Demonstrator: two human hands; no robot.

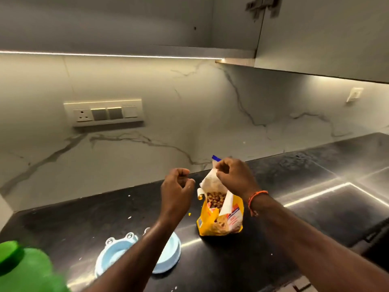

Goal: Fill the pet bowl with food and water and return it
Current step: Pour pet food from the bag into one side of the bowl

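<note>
A yellow pet-food bag (223, 218) stands open on the black counter, brown kibble showing in its mouth. My right hand (233, 175) pinches the bag's raised white top flap. My left hand (176, 186) hovers just left of the bag with fingers curled in; nothing shows in it. A light blue pet bowl (166, 258) with a frog-eye rim rests on the counter nearer to me, partly hidden under my left forearm. It looks empty where visible.
A blurred green object (25, 268) fills the bottom left corner. A socket and switch panel (104, 112) sits on the marble wall. An open upper cabinet (231, 53) hangs overhead. Small crumbs dot the counter (94, 218).
</note>
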